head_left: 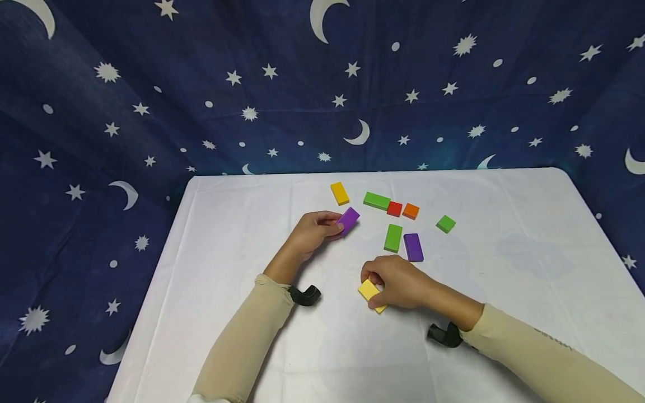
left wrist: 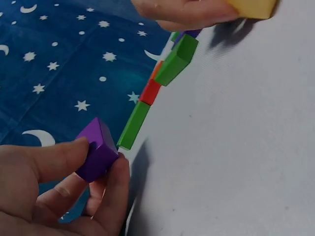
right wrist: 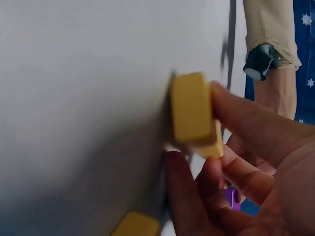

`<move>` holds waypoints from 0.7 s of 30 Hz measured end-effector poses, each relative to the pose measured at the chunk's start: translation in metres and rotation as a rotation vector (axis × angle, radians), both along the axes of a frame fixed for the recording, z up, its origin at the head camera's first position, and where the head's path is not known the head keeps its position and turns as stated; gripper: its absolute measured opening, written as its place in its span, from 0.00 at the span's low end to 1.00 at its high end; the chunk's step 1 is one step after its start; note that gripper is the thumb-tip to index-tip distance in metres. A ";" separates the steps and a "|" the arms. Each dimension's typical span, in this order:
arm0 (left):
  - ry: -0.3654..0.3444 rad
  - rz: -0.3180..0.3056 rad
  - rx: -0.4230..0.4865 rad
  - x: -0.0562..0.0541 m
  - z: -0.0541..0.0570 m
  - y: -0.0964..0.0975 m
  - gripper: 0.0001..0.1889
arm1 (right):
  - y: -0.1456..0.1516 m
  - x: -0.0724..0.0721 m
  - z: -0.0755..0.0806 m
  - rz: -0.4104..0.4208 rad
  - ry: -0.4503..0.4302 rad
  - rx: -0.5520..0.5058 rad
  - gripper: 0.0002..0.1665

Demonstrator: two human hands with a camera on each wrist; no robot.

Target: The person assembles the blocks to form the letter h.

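My left hand [head_left: 313, 232] pinches a purple block [head_left: 349, 220] between thumb and fingers. In the left wrist view that purple block [left wrist: 97, 150] is tilted in the fingertips. Nearer the front, my right hand [head_left: 403, 282] grips a yellow block [head_left: 368, 289] by its edges, low over the white table. The right wrist view shows this yellow block [right wrist: 191, 107] close up, with a second yellow surface [right wrist: 212, 145] behind it; whether that is a separate block I cannot tell. Just beyond the right hand lie a green block [head_left: 393, 238] and another purple block [head_left: 414, 247].
On the white table [head_left: 242, 235], a yellow-orange block [head_left: 340, 193] lies past the left hand. A long green block [head_left: 377, 201], a red block [head_left: 395, 209] and an orange block [head_left: 411, 211] form a row. A small green block [head_left: 445, 224] sits farther right. Behind hangs a starry blue cloth [head_left: 287, 129].
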State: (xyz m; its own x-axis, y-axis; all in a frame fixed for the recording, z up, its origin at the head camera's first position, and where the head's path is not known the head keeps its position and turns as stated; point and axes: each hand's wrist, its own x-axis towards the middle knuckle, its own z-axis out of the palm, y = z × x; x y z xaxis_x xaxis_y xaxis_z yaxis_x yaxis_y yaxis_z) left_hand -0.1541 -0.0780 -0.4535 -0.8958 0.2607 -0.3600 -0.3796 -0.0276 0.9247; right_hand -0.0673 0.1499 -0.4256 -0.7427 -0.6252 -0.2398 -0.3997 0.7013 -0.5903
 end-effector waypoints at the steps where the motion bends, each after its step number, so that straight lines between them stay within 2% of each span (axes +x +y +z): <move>1: -0.019 -0.007 0.040 0.001 0.000 -0.001 0.18 | -0.001 0.001 0.001 0.000 0.000 -0.002 0.22; 4: -0.072 -0.024 0.130 0.005 0.000 -0.006 0.13 | -0.003 0.003 0.002 -0.024 -0.020 -0.027 0.23; 6: -0.110 -0.036 0.164 0.007 0.000 -0.011 0.09 | -0.004 0.000 0.001 -0.069 -0.059 -0.060 0.23; 10: -0.178 -0.066 0.210 0.017 -0.001 -0.023 0.11 | -0.004 -0.015 0.001 -0.228 -0.169 -0.112 0.23; 13: -0.204 -0.113 0.222 0.028 -0.001 -0.034 0.18 | -0.005 -0.031 0.003 -0.375 -0.297 -0.183 0.21; 17: -0.203 -0.177 0.208 0.044 -0.003 -0.044 0.29 | -0.010 -0.049 0.004 -0.532 -0.527 -0.420 0.23; 21: -0.186 -0.170 0.175 0.057 -0.005 -0.047 0.25 | -0.017 -0.064 0.003 -0.646 -0.682 -0.585 0.26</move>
